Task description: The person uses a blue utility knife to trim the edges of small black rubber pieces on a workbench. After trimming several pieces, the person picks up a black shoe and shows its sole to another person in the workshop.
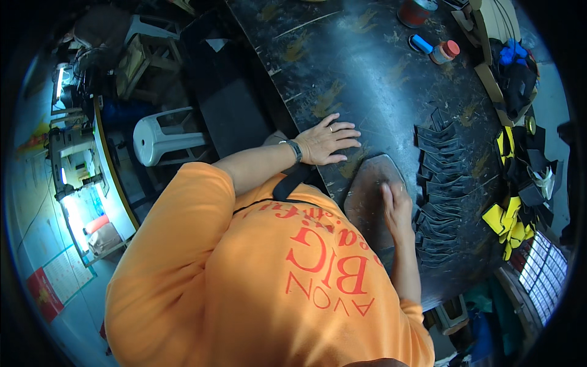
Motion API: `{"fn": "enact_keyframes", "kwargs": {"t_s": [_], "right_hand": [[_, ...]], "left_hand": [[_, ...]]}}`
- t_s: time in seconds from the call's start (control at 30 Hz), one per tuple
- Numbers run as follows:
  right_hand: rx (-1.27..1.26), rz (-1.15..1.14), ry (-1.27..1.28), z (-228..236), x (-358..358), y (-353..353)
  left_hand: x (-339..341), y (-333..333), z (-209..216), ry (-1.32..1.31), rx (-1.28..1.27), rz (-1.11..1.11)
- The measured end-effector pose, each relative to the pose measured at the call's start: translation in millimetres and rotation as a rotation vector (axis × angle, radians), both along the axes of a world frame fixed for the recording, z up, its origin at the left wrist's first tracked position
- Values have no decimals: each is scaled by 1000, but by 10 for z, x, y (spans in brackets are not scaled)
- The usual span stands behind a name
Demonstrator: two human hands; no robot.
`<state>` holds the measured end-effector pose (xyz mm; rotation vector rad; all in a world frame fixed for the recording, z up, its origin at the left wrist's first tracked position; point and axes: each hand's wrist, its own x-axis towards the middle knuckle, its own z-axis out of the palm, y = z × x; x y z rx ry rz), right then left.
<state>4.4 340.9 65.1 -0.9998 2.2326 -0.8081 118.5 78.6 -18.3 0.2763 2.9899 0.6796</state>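
Observation:
My left hand [330, 142] lies palm down on the dark, scuffed table [324, 55] near its edge, fingers spread and holding nothing. Just right of it, in front of my body, rests a smooth brownish-grey slab [365, 186] with an angular outline. Over the slab's right side is my right hand [397, 205], its fingers curled together with the thumb alongside. Whatever it may hold is hidden. Beyond that hand runs a long row of overlapping black folded pieces [441, 177], some in narrow strips.
A small red-lidded jar [445, 52], a blue cylinder [420, 44] and a red tin [417, 12] stand at the far right. An open cardboard box [492, 79] and black and yellow scraps [510, 223] lie along the right edge. At left is a white plastic stool [162, 139].

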Motion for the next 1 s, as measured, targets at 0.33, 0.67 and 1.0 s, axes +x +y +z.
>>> {"fn": "enact_keyframes", "kwargs": {"t_s": [0.33, 0.67, 1.0], "right_hand": [[-39, 648, 534, -525, -200, -445], [63, 621, 562, -487, -85, -473], [49, 614, 566, -497, -78, -461]], "left_hand": [[47, -13, -36, 123, 121, 39], [45, 0, -45, 148, 68, 21], [30, 1, -101, 137, 33, -20]]}}
